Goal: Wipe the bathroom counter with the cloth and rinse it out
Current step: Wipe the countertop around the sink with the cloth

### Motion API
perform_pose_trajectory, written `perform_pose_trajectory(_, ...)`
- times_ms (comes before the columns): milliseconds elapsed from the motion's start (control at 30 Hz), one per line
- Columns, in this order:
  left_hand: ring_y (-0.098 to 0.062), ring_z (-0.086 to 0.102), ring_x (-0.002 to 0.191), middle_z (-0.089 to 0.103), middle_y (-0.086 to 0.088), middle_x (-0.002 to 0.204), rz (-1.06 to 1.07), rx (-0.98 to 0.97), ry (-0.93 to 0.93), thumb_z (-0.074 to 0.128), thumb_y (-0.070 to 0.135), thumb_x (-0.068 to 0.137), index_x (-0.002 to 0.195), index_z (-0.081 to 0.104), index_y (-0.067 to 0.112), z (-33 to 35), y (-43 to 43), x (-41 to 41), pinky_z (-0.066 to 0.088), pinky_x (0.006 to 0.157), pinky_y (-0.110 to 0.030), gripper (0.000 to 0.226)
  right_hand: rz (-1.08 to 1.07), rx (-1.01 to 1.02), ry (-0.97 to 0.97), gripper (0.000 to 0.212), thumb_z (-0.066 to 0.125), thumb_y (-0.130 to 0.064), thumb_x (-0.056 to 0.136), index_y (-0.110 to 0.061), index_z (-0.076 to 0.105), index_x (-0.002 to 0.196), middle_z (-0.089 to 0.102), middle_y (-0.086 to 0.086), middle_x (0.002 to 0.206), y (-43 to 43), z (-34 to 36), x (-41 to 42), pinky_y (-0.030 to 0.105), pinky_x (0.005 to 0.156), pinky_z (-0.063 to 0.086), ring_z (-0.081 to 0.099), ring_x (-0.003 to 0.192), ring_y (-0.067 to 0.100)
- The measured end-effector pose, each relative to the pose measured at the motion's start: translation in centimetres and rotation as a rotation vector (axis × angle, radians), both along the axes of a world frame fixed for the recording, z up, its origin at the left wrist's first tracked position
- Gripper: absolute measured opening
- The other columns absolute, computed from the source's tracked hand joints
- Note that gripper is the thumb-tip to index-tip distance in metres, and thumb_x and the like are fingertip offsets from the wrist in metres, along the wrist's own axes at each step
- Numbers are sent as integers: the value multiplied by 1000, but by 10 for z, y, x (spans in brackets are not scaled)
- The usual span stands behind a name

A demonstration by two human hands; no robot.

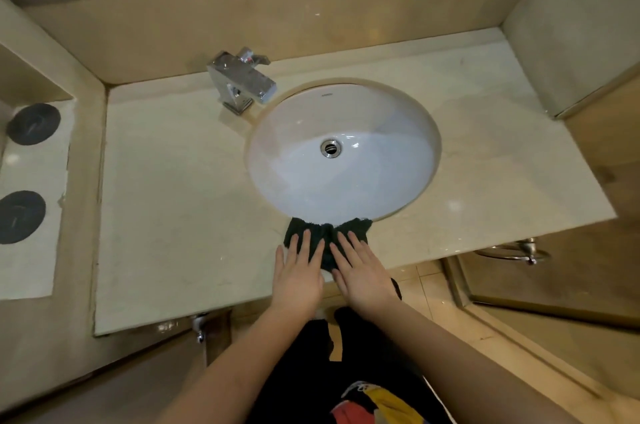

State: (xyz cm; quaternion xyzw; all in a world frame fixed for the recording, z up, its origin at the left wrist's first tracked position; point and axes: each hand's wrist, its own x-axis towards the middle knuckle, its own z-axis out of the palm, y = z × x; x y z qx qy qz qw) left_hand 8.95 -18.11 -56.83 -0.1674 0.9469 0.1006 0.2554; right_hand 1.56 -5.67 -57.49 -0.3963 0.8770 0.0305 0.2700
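Looking down through the head camera, I saw both hands laid flat on the dark cloth (327, 234) at the near edge of the counter (173, 198). The cloth sat bunched on the narrow strip of counter just in front of the sink (391, 111), its far edge touching the basin's near rim. The left hand (298, 276) pressed on the cloth's left part, fingers straight and a little spread, pointing toward the far wall. The right hand (363, 273) lay just beside it on the cloth's right part, fingers likewise straight and angled slightly leftward. Neither hand was curled round the cloth; both palms faced down, and the wrists lay past the counter's near edge. Both bare forearms reached in from the near side and converged toward the cloth. The tap (242, 82) stood at the sink's far left, and the drain (331, 148) showed at the bottom of the bowl. Black round discs (33, 123) lay on a ledge at the left.
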Motion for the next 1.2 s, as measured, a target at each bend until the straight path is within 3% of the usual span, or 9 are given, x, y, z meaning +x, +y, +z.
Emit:
perform_pose_trajectory(333,-34,-17,145,-21,-13,157,-188,63,10,36,34,99,151,-10,25,1,80,-26,-7,118,-50,70,-198,30,23,54,28,-36,91,-16,53,134,49,14,141,97,-2,-22,45,102,43,41,134,33)
perform_pose_trajectory(533,-33,-18,145,-21,-11,157,-233,86,16,34,33,100,151,-9,25,-2,112,-78,-5,119,-49,68,-287,55,56,71,-2,-43,100,-19,59,129,55,12,136,129,3,-65,45,98,46,49,128,32)
perform_pose_trajectory(633,-32,-17,145,-21,-11,157,-238,46,12,33,35,100,151,-10,25,-6,117,-103,-6,118,-49,68,-282,44,40,64,9,-47,100,-21,61,127,56,11,135,131,4,-93,45,98,45,49,127,33)
perform_pose_trajectory(733,-30,-7,147,-14,-12,159,-251,34,12,34,32,98,152,-6,24,-5,113,-123,-4,118,-49,68,-170,-11,4,54,27,-45,97,-21,43,142,34,13,152,129,3,-119,42,115,24,25,142,34)
perform_pose_trajectory(867,-24,3,148,-2,-9,161,-172,51,6,30,30,98,152,-5,24,-6,106,-141,-1,118,-48,65,-103,-31,36,58,27,-44,102,-24,10,153,-5,5,160,119,3,-148,32,115,-8,-9,147,27)
perform_pose_trajectory(933,-23,2,148,-1,-8,161,-134,65,7,29,30,98,152,-6,23,-8,109,-146,-1,119,-46,64,-71,-14,34,57,22,-46,101,-23,12,153,-1,7,159,115,1,-155,34,117,-3,-5,147,30)
perform_pose_trajectory(1033,-23,-3,148,-7,-8,161,-111,70,50,29,30,98,152,-5,23,-9,119,-154,-3,118,-45,65,-27,2,95,61,18,-45,95,-15,48,139,41,15,147,119,-7,-162,40,115,22,33,138,35)
perform_pose_trajectory(1100,-22,-8,148,-12,-8,160,-140,85,85,30,31,97,152,-3,23,-10,131,-162,-4,118,-42,65,-33,27,128,58,24,-40,94,-10,56,131,53,18,136,133,-4,-168,41,117,15,43,132,36)
perform_pose_trajectory(1200,-26,-12,147,-16,-14,158,-130,124,115,30,34,99,153,0,25,-7,154,-184,-3,119,-38,62,-32,55,204,55,29,-40,98,-8,35,143,36,19,148,168,-7,-171,43,117,-5,24,142,37)
